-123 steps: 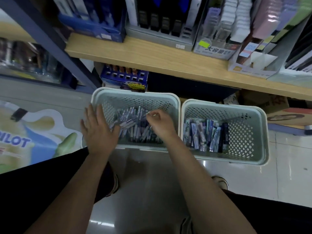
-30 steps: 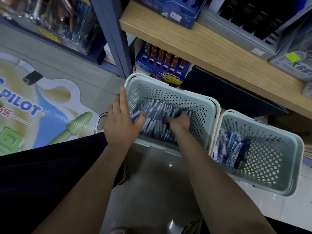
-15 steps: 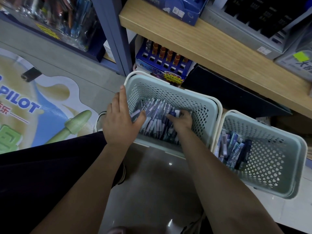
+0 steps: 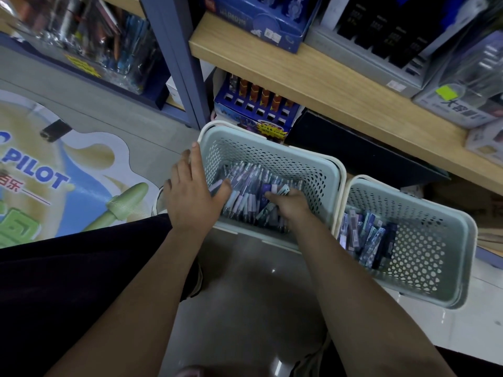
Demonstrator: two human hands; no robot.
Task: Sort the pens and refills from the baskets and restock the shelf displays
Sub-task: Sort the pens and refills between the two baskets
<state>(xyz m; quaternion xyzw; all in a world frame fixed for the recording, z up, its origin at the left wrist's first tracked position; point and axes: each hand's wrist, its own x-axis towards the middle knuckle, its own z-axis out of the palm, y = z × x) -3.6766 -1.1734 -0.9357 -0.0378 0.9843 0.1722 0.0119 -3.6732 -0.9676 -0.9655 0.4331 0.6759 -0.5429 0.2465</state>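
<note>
Two pale green perforated baskets stand on the floor below a wooden shelf [image 4: 340,88]. The left basket [image 4: 272,144] holds a heap of pens [image 4: 245,183] with white and purple barrels. My left hand [image 4: 190,197] lies over its left rim, fingers straight along the outside, thumb inside pinching a few pen ends against the palm. My right hand [image 4: 291,206] is down in the heap, fingers curled on a pen near a white and blue piece. The right basket [image 4: 446,219] holds flat refill packs [image 4: 367,238] stacked at its left side.
A blue display box [image 4: 258,107] with orange-topped items sits behind the left basket. On the shelf are a blue carton [image 4: 258,20] and a grey tray [image 4: 381,39] of black items. A blue upright post [image 4: 177,63] stands left. A PILOT floor sticker [image 4: 40,175] lies left.
The view has swung left and tilted since the oldest frame. My right hand has shifted slightly among the pens; my left hand stays on the basket rim.
</note>
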